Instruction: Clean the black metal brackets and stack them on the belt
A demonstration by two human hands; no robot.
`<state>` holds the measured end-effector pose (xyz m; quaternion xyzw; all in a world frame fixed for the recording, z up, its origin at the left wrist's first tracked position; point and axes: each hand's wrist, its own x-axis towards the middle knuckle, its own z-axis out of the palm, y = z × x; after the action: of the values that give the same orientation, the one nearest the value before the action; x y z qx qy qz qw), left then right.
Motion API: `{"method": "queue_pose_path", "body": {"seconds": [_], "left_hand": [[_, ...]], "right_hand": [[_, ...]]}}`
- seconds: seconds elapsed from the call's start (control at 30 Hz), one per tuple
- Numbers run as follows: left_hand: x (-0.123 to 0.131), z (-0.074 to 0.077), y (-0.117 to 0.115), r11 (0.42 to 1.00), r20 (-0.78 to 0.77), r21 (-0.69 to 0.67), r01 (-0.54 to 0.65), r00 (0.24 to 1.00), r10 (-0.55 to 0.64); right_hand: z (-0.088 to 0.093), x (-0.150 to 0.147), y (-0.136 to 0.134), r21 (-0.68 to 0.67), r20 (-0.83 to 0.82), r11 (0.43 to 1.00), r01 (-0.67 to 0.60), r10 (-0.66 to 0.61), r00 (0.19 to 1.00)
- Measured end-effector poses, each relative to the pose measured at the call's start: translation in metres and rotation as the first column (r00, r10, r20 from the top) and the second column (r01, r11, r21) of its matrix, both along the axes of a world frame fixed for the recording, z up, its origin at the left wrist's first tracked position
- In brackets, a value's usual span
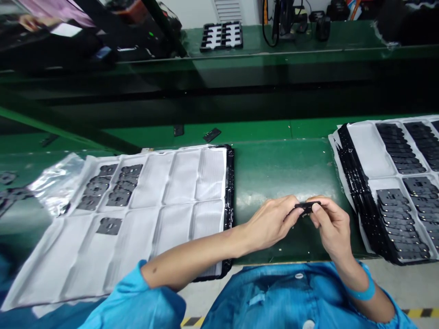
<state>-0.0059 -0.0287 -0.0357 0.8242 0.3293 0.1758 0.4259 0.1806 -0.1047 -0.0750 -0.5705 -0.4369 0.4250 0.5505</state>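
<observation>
Head view: a person in a blue smock (267, 297) holds a small black part (306, 206) above the green bench (274, 169), left hand (274, 219) and right hand (331, 224) each pinching one end in a closed grip. A sparsely filled white-lined tray (137, 235) lies left; a fuller tray (366, 151) of dark pieces (403, 224) sits right.
</observation>
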Motion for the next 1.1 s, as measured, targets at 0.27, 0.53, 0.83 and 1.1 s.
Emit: {"method": "queue_pose_path", "body": {"seconds": [0.27,0.53,0.83,1.1], "left_hand": [[0.003,-0.006,-0.006,1.000,0.025,0.032,0.001,1.000,-0.002],[0.003,-0.005,-0.005,0.999,0.045,-0.043,-0.022,0.999,0.024],[0.000,-0.005,0.000,0.994,0.014,-0.101,-0.036,0.999,0.037],[-0.005,0.002,0.002,0.982,0.146,-0.189,0.016,0.989,0.012]], "right_hand": [[-0.011,-0.003,0.001,0.064,0.012,0.997,0.053,-0.054,0.998],[-0.010,-0.003,0.002,0.034,-0.009,0.998,0.045,-0.045,0.999],[-0.006,0.011,-0.002,0.059,-0.053,0.986,-0.155,0.158,0.986],[0.010,0.007,0.000,0.040,0.231,0.985,-0.166,0.153,0.961]]}}
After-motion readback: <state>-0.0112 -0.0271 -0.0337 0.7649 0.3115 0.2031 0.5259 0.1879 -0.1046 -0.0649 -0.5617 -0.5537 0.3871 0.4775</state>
